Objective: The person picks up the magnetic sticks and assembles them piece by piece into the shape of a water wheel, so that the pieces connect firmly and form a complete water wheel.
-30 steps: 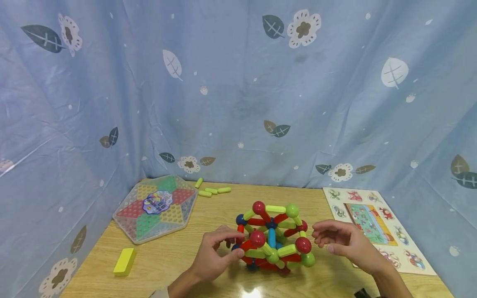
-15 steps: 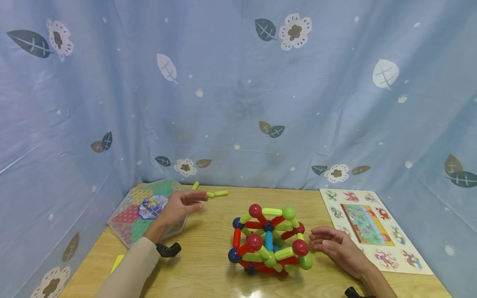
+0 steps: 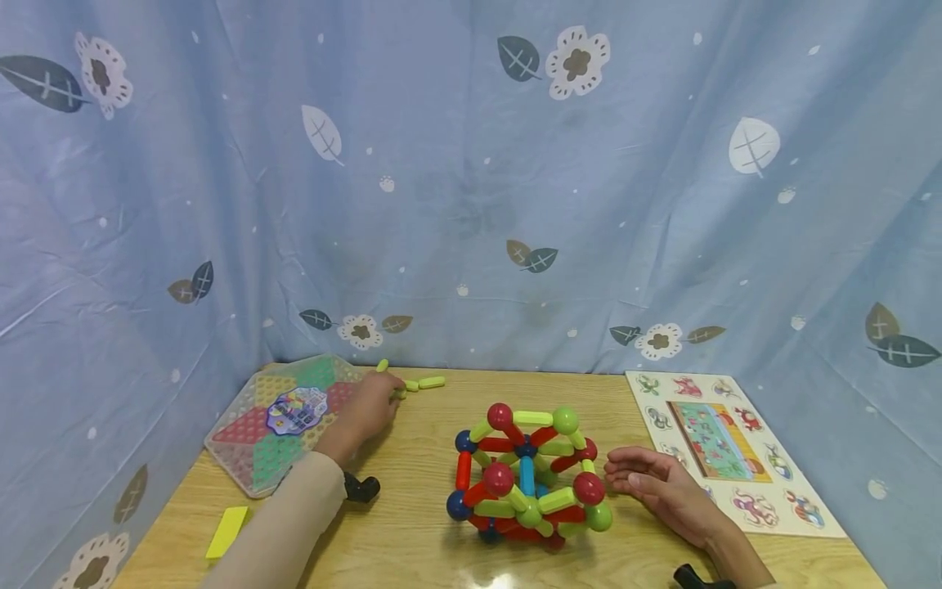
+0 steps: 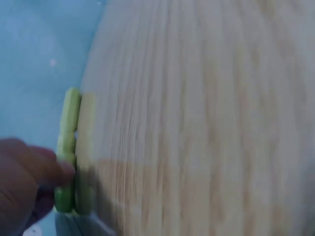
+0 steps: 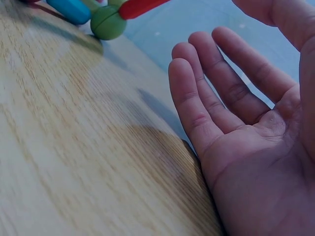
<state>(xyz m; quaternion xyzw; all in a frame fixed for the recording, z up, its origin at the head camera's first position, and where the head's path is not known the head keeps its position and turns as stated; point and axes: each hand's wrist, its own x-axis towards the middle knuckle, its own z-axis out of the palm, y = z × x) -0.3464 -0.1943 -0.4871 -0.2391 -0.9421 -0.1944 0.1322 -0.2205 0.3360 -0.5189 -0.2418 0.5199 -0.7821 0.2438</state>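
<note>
At the back left of the table, my left hand (image 3: 374,402) reaches down to a short row of yellow-green magnetic rods (image 3: 432,382). In the left wrist view its thumb and finger pinch the nearest rod (image 4: 64,200), which lies end to end with others. A ball-and-rod magnetic construction (image 3: 527,474) of red, blue and green balls with red, blue and yellow-green rods stands on the table in the middle. Just right of it rests my right hand (image 3: 666,491), palm turned inward, fingers loosely bent, holding nothing. One green ball (image 5: 108,22) of the construction shows in the right wrist view.
A hexagonal Chinese checkers board (image 3: 275,450) lies under my left forearm at the left. Near the front left is a yellow block (image 3: 228,532). An animal picture puzzle board (image 3: 783,525) lies at the right. A blue patterned curtain (image 3: 471,164) hangs behind the table.
My left hand has left the construction, moved back and left across the table, and come down on the yellow-green rods. The right hand stays beside the construction, its fingers slightly lower.
</note>
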